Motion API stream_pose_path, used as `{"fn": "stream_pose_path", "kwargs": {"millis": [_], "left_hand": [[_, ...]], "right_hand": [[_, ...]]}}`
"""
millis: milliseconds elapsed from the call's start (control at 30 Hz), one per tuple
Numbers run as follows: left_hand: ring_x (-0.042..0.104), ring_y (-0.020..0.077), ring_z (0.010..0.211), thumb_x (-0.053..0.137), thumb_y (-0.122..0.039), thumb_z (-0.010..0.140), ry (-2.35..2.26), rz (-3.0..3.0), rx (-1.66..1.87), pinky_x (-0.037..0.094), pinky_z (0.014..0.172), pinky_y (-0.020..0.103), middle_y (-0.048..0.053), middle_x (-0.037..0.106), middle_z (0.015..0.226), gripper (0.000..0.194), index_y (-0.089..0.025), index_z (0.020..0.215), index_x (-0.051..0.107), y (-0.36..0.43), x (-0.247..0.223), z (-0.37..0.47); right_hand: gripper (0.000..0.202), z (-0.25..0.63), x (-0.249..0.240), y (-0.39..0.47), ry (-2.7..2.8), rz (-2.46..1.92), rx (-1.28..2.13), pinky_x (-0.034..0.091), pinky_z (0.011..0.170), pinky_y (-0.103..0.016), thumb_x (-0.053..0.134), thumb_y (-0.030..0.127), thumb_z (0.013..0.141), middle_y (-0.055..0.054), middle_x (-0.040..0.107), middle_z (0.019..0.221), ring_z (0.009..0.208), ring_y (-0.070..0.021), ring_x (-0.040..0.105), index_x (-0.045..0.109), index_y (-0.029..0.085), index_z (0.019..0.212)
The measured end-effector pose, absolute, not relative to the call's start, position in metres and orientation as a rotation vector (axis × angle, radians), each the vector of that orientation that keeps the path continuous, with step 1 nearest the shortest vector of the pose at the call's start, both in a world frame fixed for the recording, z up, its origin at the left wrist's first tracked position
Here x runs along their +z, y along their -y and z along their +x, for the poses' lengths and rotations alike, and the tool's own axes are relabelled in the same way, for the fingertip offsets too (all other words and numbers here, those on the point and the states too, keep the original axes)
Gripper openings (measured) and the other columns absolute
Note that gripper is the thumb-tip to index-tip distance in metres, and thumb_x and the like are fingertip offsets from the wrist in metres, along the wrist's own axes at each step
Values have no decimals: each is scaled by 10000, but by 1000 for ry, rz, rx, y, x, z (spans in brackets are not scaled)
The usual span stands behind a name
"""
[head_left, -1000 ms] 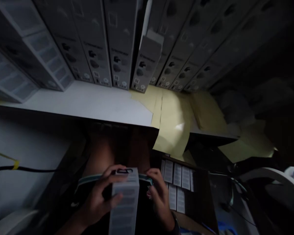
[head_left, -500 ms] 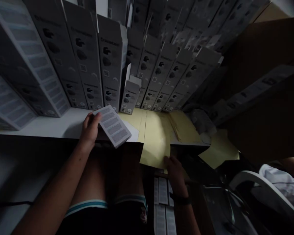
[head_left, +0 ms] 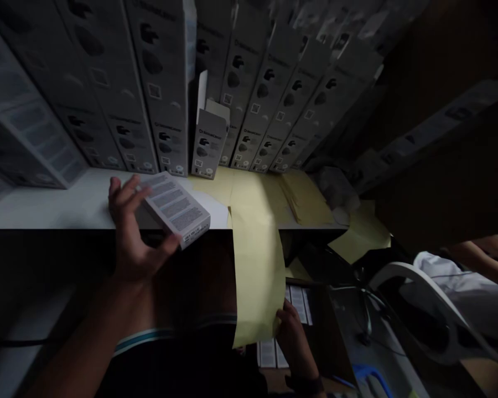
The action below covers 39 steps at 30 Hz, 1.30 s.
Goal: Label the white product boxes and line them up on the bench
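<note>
Between the widely parted thumb and fingers of the left hand (head_left: 135,246) sits a small printed box (head_left: 175,205), tilted over the front edge of the white shelf (head_left: 66,207). That hand is open rather than clenched: the thumb meets the box's near lower corner, while the fingers fan out at its upper left end. Whether the shelf bears any of the box's weight cannot be told.

Well to the right of that open grip, the right hand (head_left: 295,338) is closed in a pinch on the right edge of a yellow sheet (head_left: 257,276), near its lower end. From the pinch, the sheet runs up and over the shelf edge.

Just beyond the left hand's box stands a narrow carton (head_left: 207,146) with its top flaps raised, in front of a row of tall grey boxes (head_left: 170,83). Folded yellow papers (head_left: 309,199) lie on the shelf, above and to the right of the pinched edge. Below the shelf, small white boxes (head_left: 268,354) sit near the right hand, in a dark open container (head_left: 330,337). Farther right of that hand are a white-rimmed chair (head_left: 423,287) and another person's forearm (head_left: 477,260).
</note>
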<state>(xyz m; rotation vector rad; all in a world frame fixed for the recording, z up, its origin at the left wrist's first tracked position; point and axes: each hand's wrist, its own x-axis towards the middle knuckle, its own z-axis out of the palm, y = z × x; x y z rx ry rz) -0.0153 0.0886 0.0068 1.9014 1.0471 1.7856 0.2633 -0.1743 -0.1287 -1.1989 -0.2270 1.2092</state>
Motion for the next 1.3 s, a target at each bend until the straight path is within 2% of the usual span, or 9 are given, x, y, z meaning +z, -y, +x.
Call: {"fn": "stream_pose_path", "kwargs": {"millis": [200, 367, 533, 700, 800, 900, 1000, 1067, 1300], "left_hand": [[234, 356, 1518, 798, -340, 751, -995, 2351, 1533, 92, 1298, 627, 19, 472, 1482, 452, -332, 1175, 644, -65, 4, -5], [237, 326, 1521, 747, -200, 781, -1038, 2321, 1543, 64, 1301, 634, 23, 496, 1461, 470, -322, 1210, 602, -45, 12, -2], [576, 262, 1235, 773, -214, 747, -842, 2071, 1446, 506, 1092, 479, 45, 602, 1180, 419, -285, 1113, 581, 26, -19, 29], [671, 227, 1110, 595, -430, 907, -947, 1238, 938, 625, 871, 341, 126, 560, 1352, 555, -280, 1375, 335, 63, -71, 60], [693, 217, 1054, 609, -421, 902, -938, 1217, 946, 622, 863, 340, 120, 608, 1285, 568, -277, 1378, 335, 64, -72, 58], [592, 257, 1235, 698, -303, 843, -1088, 1589, 1297, 567, 973, 396, 124, 530, 1366, 670, -287, 1420, 358, 61, -55, 46], [461, 268, 1359, 665, -104, 825, -1104, 2166, 1300, 354, 1161, 494, 47, 558, 1332, 416, -317, 1180, 618, 62, -32, 36], [512, 221, 1284, 587, -48, 853, -981, 2332, 1170, 247, 1185, 486, 8, 637, 1201, 339, -308, 1056, 662, 63, -19, 32], [567, 171, 916, 749, -320, 835, -800, 2297, 1111, 359, 909, 359, -2, 679, 905, 166, -236, 934, 645, 62, 1, 32]], "right_hand": [[398, 265, -126, 178, 275, -1240, 1190, 540, 653, -261, 804, 292, 597, -71, 762, 879, 733, -196, 690, 772, 186, 979], [405, 273, -101, 183, 441, -1368, 1195, 556, 734, -318, 897, 374, 537, -73, 767, 922, 835, -238, 698, 789, 215, 893], [413, 273, -84, 161, 813, -1357, 1343, 544, 773, -350, 831, 524, 654, -99, 756, 914, 856, -256, 683, 799, 191, 896], [368, 262, -75, 123, 737, -1453, 1170, 520, 777, -293, 774, 539, 748, -78, 754, 944, 862, -207, 663, 796, 209, 910], [375, 251, -63, 112, 747, -1413, 1241, 508, 709, -268, 762, 522, 769, -69, 745, 876, 767, -184, 650, 789, 193, 945], [392, 240, -49, 115, 730, -1399, 1259, 474, 616, -242, 746, 544, 773, -56, 712, 782, 652, -155, 606, 782, 173, 893], [423, 231, -36, 123, 807, -1448, 1222, 400, 546, -211, 730, 561, 778, -42, 636, 681, 588, -123, 522, 748, 140, 746], [469, 227, -27, 129, 937, -1467, 1157, 346, 518, -204, 697, 566, 804, -28, 554, 613, 560, -104, 447, 693, 126, 642], [463, 213, 2, 137, 1413, -1528, 789, 370, 581, -239, 557, 456, 945, -21, 544, 580, 578, -122, 470, 615, 152, 600]]}}
